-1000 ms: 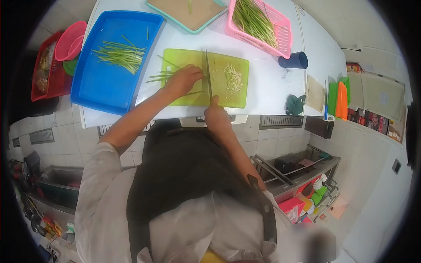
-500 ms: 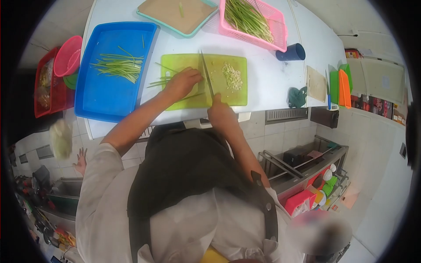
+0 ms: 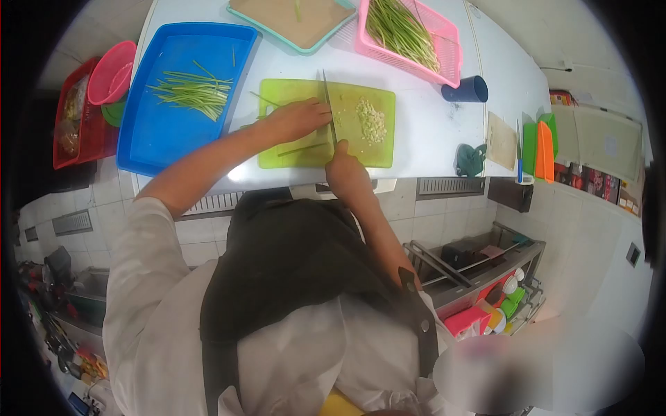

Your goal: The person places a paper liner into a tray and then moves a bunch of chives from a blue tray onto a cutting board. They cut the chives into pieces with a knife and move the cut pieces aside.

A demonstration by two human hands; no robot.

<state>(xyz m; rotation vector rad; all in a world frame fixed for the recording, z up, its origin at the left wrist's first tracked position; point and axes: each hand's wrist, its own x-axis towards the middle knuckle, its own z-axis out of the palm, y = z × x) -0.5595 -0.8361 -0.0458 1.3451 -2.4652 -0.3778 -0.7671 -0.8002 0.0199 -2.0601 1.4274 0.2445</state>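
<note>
Indoors, right hand (image 3: 344,172) gripping knife (image 3: 329,104), left hand (image 3: 300,119) bunched over stalks (image 3: 300,149), hold hidden, packet (image 3: 598,175) print illegible

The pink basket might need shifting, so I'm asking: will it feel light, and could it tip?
The pink basket is probably light, its walls being perforated and plastic-looking. Its broad, low shape suggests sliding before tipping. The long green stalks look loose, so they may shift if tilted.

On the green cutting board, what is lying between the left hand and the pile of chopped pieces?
The knife blade, with bare green board between it and the chopped pieces; the head view shows this.
</note>
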